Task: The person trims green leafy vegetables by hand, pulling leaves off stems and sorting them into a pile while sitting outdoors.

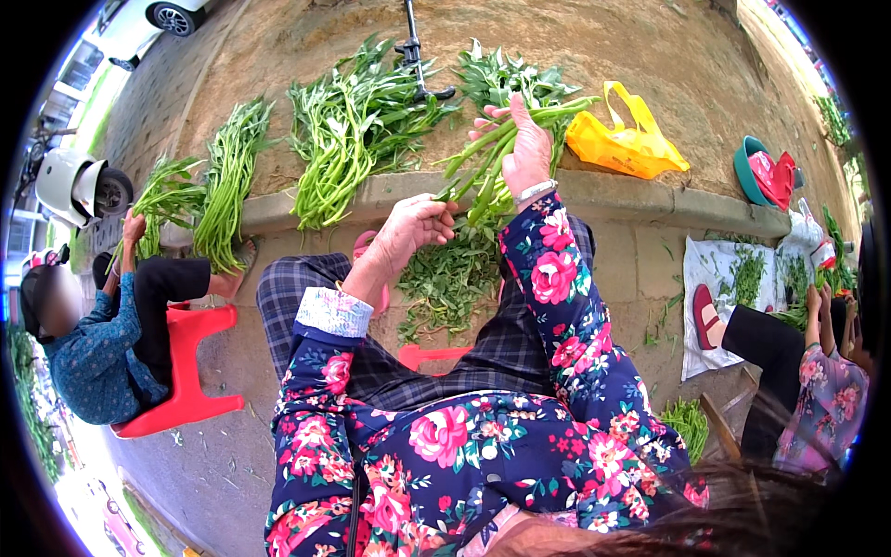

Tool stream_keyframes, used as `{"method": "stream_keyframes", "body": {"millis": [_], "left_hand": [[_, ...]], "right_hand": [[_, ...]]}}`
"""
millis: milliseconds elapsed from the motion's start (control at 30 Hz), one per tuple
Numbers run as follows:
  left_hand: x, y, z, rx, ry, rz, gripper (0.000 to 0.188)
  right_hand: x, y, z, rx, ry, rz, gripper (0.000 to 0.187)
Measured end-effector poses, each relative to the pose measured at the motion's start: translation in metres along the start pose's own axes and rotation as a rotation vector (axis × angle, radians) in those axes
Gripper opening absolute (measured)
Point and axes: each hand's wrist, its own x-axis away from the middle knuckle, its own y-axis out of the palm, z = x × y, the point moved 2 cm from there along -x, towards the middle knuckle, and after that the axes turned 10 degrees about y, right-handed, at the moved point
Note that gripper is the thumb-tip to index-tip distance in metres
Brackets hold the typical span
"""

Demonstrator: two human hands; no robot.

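My right hand (529, 148) is closed around a bunch of water spinach (497, 172), its long green stems slanting across the palm above the kerb. Below and left of that bunch, my left hand (419, 234) has its fingers pinched together at a leafy tip hanging from the stems. Between my knees, a heap of plucked leaves (450, 283) lies on the pavement. Past the kerb spreads a large pile of water spinach (348, 130). Another leafy bundle (510, 76) rests behind my right hand.
A yellow plastic bag (626, 139) and a green basin (750, 172) stand beyond the kerb (631, 197). To the left, a person (102, 343) sits on a red stool (190, 362) holding greens. At right, another person (821, 399) works beside a white sheet (705, 278).
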Motion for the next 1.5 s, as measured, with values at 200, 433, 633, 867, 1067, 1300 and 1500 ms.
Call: {"method": "stream_keyframes", "body": {"millis": [200,433,633,867,1067,1300,1500], "left_hand": [[-0.004,-0.005,-0.010,-0.103,0.062,-0.004,0.020],[-0.010,-0.022,-0.016,-0.171,0.161,0.068,0.018],[-0.004,-0.005,-0.009,-0.128,0.105,0.065,0.017],[-0.003,0.000,-0.001,-0.026,0.018,0.034,0.021],[-0.006,-0.009,-0.009,-0.114,0.037,0.016,0.022],[-0.009,-0.007,-0.009,-0.209,0.088,0.026,0.017],[-0.008,-0.016,-0.016,-0.255,0.153,0.061,0.019]], "right_hand": [[0.002,0.000,-0.001,0.004,0.013,0.018,0.037],[0.003,0.002,0.001,0.008,0.042,-0.015,0.038],[0.000,-0.003,0.000,-0.015,0.043,-0.012,0.038],[-0.001,-0.001,0.000,-0.003,0.054,-0.015,0.039],[0.001,0.001,0.000,0.002,0.044,-0.017,0.039],[0.003,0.001,-0.001,-0.002,0.066,-0.011,0.038],[0.002,0.004,0.001,-0.005,0.057,-0.028,0.037]]}}
